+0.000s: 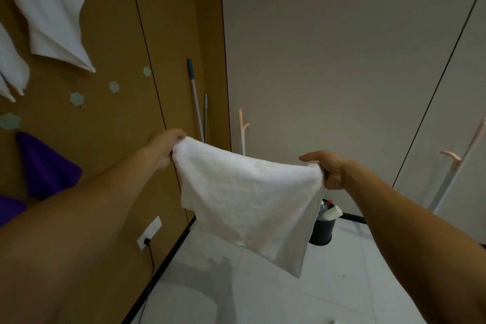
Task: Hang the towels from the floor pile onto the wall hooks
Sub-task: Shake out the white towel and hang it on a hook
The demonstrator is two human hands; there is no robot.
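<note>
Hung towels [52, 16] in white drape from the brown wall [110, 21] at the far left, with purple towels [44, 166] lower down on the same wall. Between them sits a row of pale hexagonal hooks [76, 99], bare and climbing to the right. Just right of these, the left hand [164, 148] has its fingers curled tight round one upper corner of the held towel [249, 197]. That towel is in the air, spread wide, its top edge running from this hand across and slightly down to the right hand [328, 171]. The right hand clamps the other corner, fingers folded under and one digit lying straight along the top. The cloth falls below both grips, its lowest corner on the right.

The bare hooks lie up and to the left of the towel, so the left hand is much the nearer one. By my judgement its corner should lead to the wall. A dark bin [322, 229] stands on the floor behind. The floor pile is out of view.
</note>
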